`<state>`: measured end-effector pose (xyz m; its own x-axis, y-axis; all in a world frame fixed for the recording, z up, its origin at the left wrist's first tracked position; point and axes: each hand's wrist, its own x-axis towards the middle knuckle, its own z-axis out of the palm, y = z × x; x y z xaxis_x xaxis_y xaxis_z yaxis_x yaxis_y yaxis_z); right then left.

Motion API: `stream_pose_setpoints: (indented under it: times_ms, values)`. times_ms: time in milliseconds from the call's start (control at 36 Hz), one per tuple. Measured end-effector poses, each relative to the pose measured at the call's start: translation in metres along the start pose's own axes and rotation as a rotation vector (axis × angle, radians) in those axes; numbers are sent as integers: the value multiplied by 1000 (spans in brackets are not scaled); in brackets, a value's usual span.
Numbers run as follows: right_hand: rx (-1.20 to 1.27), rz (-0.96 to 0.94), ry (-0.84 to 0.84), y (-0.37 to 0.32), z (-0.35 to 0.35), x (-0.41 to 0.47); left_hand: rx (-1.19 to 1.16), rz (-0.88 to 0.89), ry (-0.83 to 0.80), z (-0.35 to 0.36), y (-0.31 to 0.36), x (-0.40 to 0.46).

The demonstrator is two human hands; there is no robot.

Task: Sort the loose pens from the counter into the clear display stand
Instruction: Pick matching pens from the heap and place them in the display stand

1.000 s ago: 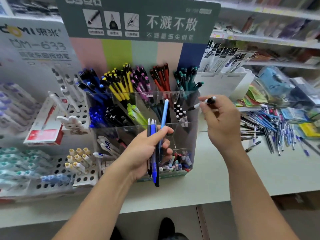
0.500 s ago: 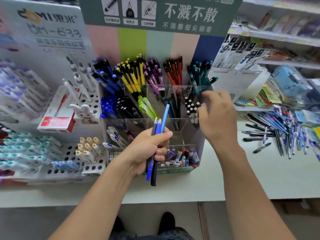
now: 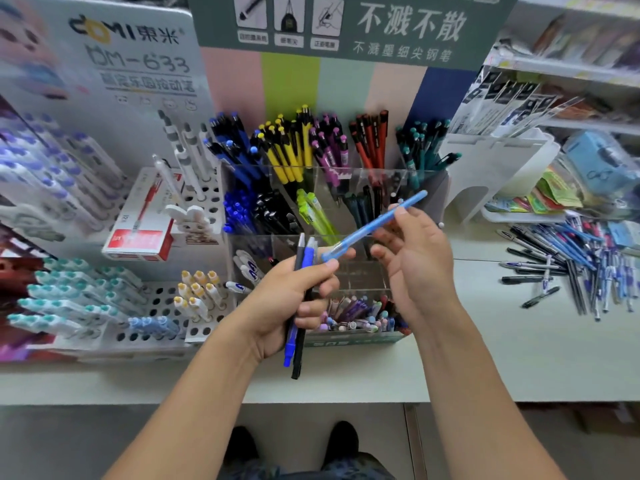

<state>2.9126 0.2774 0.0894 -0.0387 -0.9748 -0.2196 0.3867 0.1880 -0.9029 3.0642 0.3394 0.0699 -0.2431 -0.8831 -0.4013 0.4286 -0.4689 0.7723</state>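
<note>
My left hand (image 3: pixel 294 299) grips a dark pen (image 3: pixel 298 341) and a blue pen (image 3: pixel 307 258), both upright, in front of the clear display stand (image 3: pixel 356 275). A light blue pen (image 3: pixel 367 226) slants up to the right from my left fingertips. My right hand (image 3: pixel 419 261) pinches its upper part between thumb and fingers. The stand's tiered compartments hold pens grouped by colour: blue, yellow, purple, red, teal, black and green. A pile of loose pens (image 3: pixel 571 265) lies on the counter (image 3: pixel 519 341) to the right.
A white perforated pen rack (image 3: pixel 152 306) and a red-and-white box (image 3: pixel 138 233) stand left of the stand. A white plastic holder (image 3: pixel 485 168) sits to its right, with packets behind it. Shelves run along the back right.
My right hand put the black-and-white pen into the stand's right side, then came back and took hold of the light blue pen from my left hand's bundle, tilting it right.
</note>
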Motion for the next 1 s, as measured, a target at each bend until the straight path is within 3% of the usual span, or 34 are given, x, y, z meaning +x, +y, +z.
stream_pose_setpoints:
  times_ms: [222,333,417,528,639,722,778,833,1000]
  values:
    - [82,38,-16,5,2,1,-157,57,105,-8,5,-6]
    - [177,153,-90,5,1,-5,-262,148,221,-6,11,-6]
    - [-228,218,-293,3,1,-8,-440,255,254,-5,19,-7]
    - [-762,-9,-362,8,4,-8,-392,315,305,-10,28,-12]
    - [-774,83,-413,2,-3,-9,-208,340,396,-21,29,-19]
    - [-820,-44,-356,-13,-9,-8,-200,295,395,-28,26,-21]
    - [-732,-102,-273,-23,-9,-8,-310,263,310,-29,23,-21]
    - [-502,-28,-232,-32,-6,-8,-419,250,228,-29,21,-20]
    - [82,319,-505,-27,-4,-17,-462,289,295,-34,15,-18]
